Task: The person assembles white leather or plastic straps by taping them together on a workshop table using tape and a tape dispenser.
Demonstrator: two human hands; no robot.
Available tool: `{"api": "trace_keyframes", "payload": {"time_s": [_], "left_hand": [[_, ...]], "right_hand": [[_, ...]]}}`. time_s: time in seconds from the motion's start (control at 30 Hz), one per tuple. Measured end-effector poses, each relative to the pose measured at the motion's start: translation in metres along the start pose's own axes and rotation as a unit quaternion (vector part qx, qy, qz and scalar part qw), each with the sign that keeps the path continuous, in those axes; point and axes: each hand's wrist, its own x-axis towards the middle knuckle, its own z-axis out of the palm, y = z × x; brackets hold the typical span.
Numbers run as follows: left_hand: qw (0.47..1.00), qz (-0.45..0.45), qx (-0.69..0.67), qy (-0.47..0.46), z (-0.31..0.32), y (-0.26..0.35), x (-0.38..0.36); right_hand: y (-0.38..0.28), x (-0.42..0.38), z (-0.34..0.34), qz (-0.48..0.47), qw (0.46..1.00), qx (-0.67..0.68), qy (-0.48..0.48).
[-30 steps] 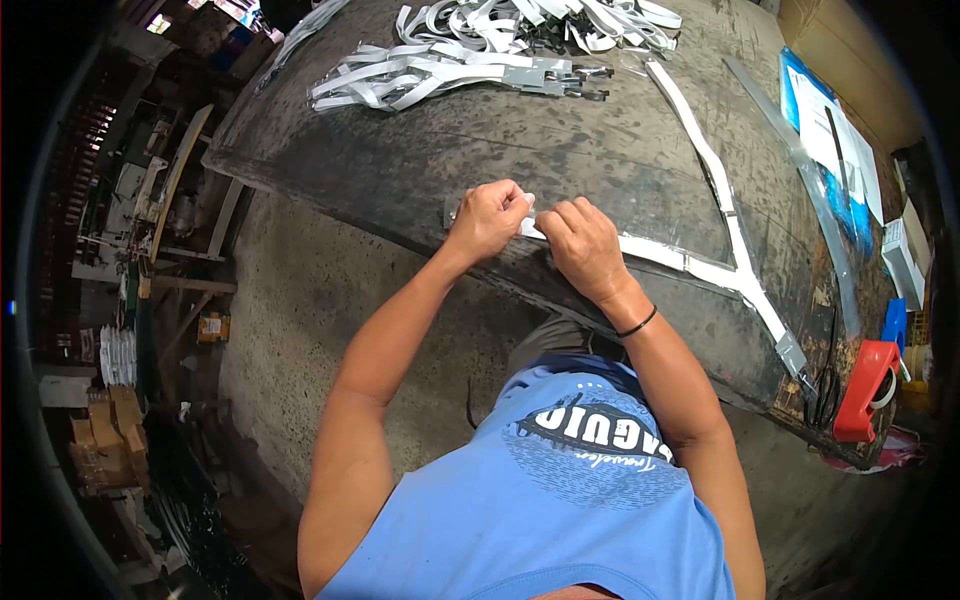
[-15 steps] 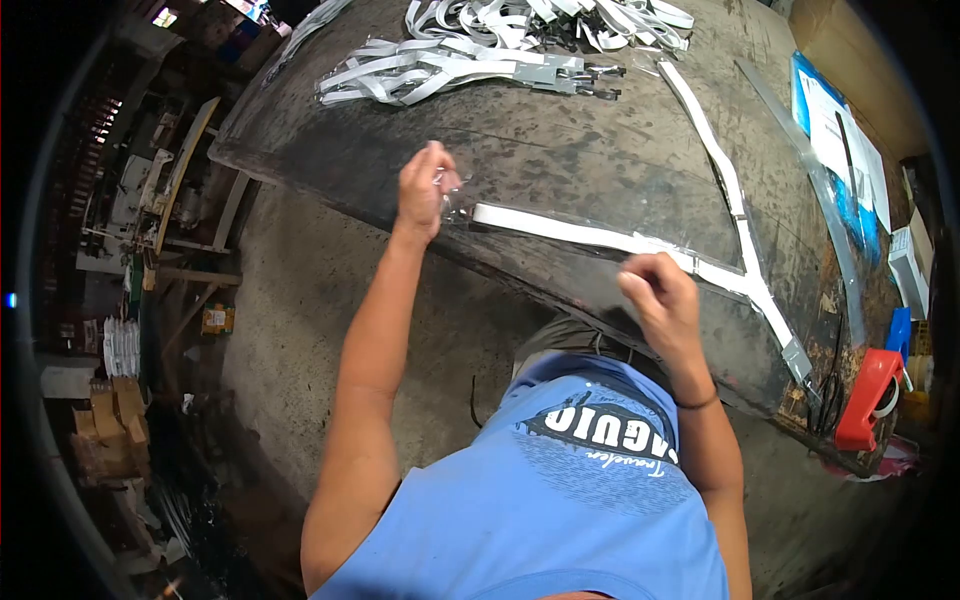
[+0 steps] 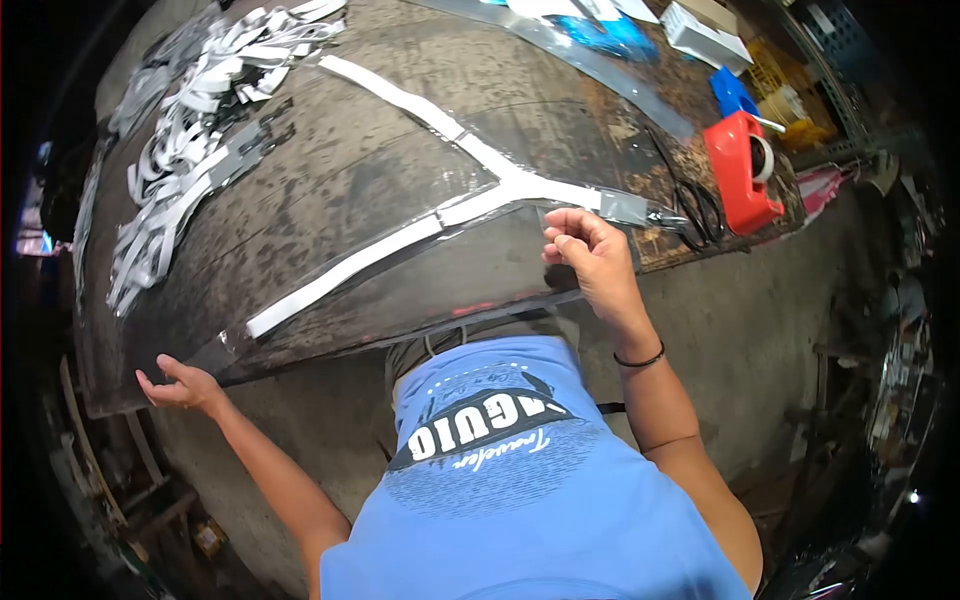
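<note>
White Y-shaped suspenders [image 3: 345, 272] lie spread on the dark worktable, with clear plastic around the straps. A grey patch [image 3: 622, 207] and metal clip mark the single end at right. My left hand [image 3: 182, 384] is open at the table's front left edge, fingers apart, beside the clear plastic end [image 3: 222, 349] of the lower strap. My right hand [image 3: 592, 258] is closed in a pinch just in front of the strap junction. A faint clear edge shows at its fingertips, but I cannot make out what it is.
Bundled white suspenders [image 3: 165, 205] are piled at the left. Black scissors [image 3: 697, 212] and a red tape dispenser [image 3: 738, 175] stand at the right, near a blue object [image 3: 733, 94] and a white box [image 3: 704, 38]. A long translucent strip [image 3: 600, 75] lies at the back.
The view has turned to the right. My left hand has opened and moved off the strap end it was at. My right hand has shifted toward the clip end, still pinched.
</note>
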Motion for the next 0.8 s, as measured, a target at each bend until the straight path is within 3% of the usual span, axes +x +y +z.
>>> {"api": "trace_keyframes", "payload": {"time_s": [0.03, 0.1, 0.13, 0.33, 0.4, 0.53, 0.67, 0.8], "left_hand": [[1.0, -0.001, -0.006, -0.007, -0.002, 0.019, -0.014], [0.982, 0.152, -0.049, -0.1, -0.006, 0.043, -0.034], [0.965, 0.224, -0.086, -0.103, -0.003, 0.051, -0.043], [0.96, 0.216, -0.114, -0.136, 0.005, 0.087, -0.067], [0.955, 0.208, -0.123, -0.171, 0.006, 0.091, -0.073], [0.945, 0.228, -0.137, -0.19, 0.01, 0.089, -0.085], [0.949, 0.213, -0.119, -0.201, 0.014, 0.082, -0.094], [0.949, 0.212, -0.109, -0.205, 0.014, 0.082, -0.097]], "right_hand": [[-0.001, 0.0, -0.004, 0.001, 1.0, -0.003, 0.009], [-0.002, -0.001, -0.011, 0.006, 0.998, -0.045, 0.032], [-0.002, -0.002, -0.015, 0.008, 0.998, -0.048, 0.039], [0.003, -0.011, -0.037, 0.001, 0.99, -0.087, 0.108], [0.006, -0.015, -0.047, -0.051, 0.968, -0.203, 0.139], [0.003, -0.03, -0.063, -0.059, 0.95, -0.257, 0.167], [0.02, -0.058, -0.088, 0.056, 0.987, -0.109, 0.107], [0.073, -0.073, -0.098, 0.18, 0.979, -0.06, 0.079]]}}
